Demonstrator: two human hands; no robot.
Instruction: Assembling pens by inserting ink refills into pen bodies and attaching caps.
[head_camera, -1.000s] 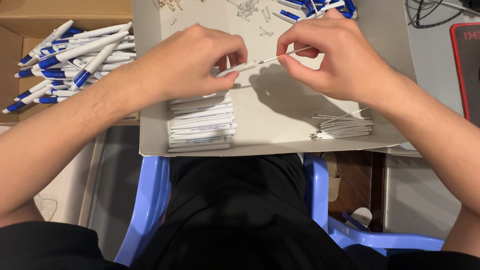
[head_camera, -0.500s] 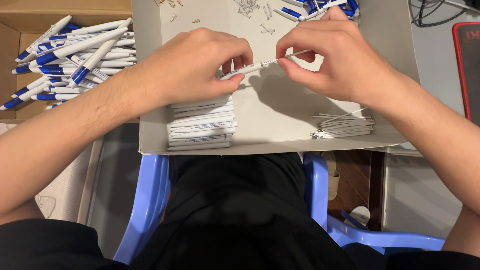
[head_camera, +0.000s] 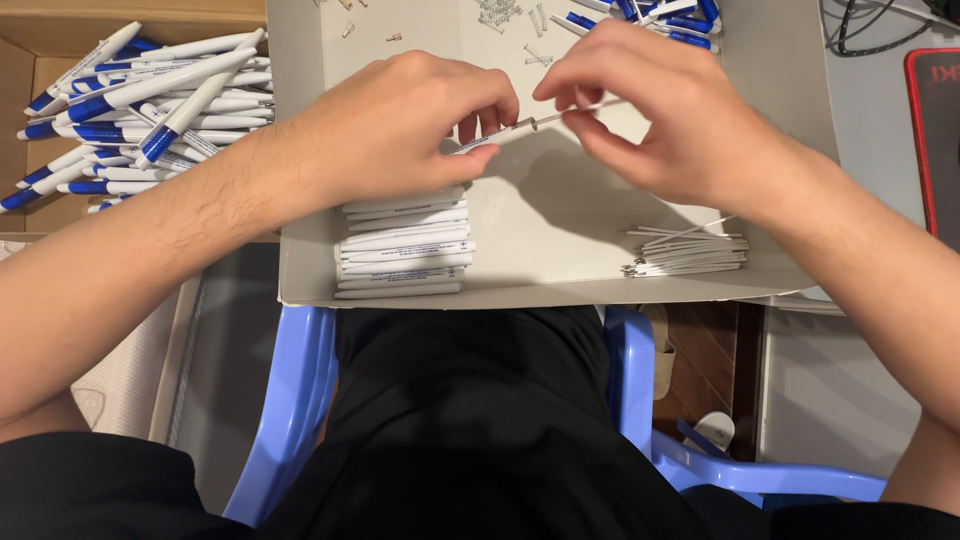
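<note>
Across your lap sits a shallow grey cardboard tray (head_camera: 300, 200) on a blue chair. Above it your left hand (head_camera: 400, 125) pinches a white pen barrel (head_camera: 490, 137), and your right hand (head_camera: 660, 115) grips a thin refill (head_camera: 585, 110) entering its tip. Both palms face down, knuckles raised; keep refill and barrel in one straight line.

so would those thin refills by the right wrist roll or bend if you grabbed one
The thin refills look round and slender, so one would probably roll on the flat grey tray. They seem light and likely flex a little. Bundled side by side, they may scatter if nudged.
</note>
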